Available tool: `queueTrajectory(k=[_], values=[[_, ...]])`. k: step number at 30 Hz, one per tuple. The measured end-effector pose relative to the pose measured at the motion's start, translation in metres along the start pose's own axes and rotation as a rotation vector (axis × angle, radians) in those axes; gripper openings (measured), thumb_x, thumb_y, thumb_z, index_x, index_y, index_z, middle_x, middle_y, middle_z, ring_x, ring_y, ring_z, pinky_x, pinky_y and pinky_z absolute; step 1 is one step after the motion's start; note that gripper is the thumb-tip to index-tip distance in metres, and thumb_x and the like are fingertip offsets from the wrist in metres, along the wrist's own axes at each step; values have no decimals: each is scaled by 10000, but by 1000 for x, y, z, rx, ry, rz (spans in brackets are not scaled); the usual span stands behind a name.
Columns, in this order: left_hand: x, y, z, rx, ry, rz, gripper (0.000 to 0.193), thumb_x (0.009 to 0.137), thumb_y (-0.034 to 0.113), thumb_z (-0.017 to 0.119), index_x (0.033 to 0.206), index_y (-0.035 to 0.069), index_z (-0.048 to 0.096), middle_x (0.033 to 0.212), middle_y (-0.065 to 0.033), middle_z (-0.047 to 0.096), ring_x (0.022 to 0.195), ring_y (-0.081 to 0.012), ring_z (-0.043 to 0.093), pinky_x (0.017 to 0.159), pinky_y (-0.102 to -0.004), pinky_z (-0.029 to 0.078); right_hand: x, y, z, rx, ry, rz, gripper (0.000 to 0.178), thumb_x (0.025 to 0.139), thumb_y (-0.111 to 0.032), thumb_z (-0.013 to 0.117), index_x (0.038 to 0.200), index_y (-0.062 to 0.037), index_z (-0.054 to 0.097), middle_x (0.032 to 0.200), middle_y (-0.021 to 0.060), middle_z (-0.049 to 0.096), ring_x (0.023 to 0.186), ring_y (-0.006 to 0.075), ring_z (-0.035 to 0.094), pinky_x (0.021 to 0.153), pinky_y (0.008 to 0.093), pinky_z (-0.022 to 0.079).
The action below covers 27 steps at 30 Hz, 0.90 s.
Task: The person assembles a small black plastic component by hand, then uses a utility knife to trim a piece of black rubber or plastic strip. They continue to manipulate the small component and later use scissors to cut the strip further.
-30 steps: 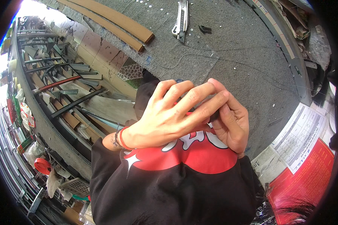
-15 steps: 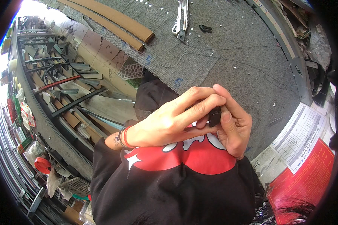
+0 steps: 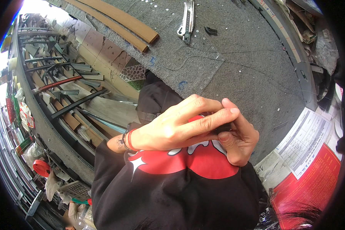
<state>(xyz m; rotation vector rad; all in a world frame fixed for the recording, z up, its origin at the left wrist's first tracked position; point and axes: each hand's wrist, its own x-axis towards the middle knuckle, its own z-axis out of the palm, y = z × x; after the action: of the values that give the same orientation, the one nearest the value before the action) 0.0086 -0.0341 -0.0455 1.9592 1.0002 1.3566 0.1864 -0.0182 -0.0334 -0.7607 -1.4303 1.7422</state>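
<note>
1. Two hands meet: the right hand (image 3: 242, 135) is clamped on a small dark piece (image 3: 225, 128), beneath the left hand (image 3: 180, 123); whether that grips too, I cannot tell.
2. Brown strips (image 3: 138, 27) line the carpet's (image 3: 257, 46) left edge.

It looks like a workshop: a utility knife (image 3: 187, 23) and long brown strips (image 3: 128, 21) lie on a grey carpeted surface (image 3: 253, 57), offcuts (image 3: 71, 120) heaped beyond its left edge.
</note>
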Motion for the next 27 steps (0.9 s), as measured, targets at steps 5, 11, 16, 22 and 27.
queueTrajectory(k=[5,11,16,22,27], values=[[-2,-3,3,-11,89,11,670,630,25,732,1254,-12,490,967,-115,566,787,-208,568,643,-289,493,1,-3,-4,-78,-112,-85,475,847,36,498,1284,136,341,955,213,630,909,233,618,778,290,502],[-2,-6,2,-8,99,54,651,610,138,754,1191,-33,516,946,-96,583,786,-207,578,630,-302,482,1,-1,5,67,-37,-105,443,760,142,476,1201,135,429,842,217,644,793,217,641,702,285,516],[-2,-7,2,-130,68,131,634,637,334,719,1140,-13,547,924,-73,577,768,-201,579,648,-306,469,4,4,8,-69,9,-248,152,874,-15,474,996,63,523,699,148,603,617,154,583,545,267,469],[-5,-6,0,-220,58,59,573,656,303,728,1112,-2,562,921,-83,575,774,-203,580,637,-298,466,2,2,0,33,-78,-201,227,729,146,504,942,92,561,802,167,635,700,212,627,641,318,506],[-4,-3,3,-211,38,41,531,680,224,728,1128,-4,555,928,-94,571,770,-225,581,660,-315,478,-1,-3,1,-202,-35,-158,194,885,-110,543,980,58,554,766,120,622,632,148,594,557,261,474]])
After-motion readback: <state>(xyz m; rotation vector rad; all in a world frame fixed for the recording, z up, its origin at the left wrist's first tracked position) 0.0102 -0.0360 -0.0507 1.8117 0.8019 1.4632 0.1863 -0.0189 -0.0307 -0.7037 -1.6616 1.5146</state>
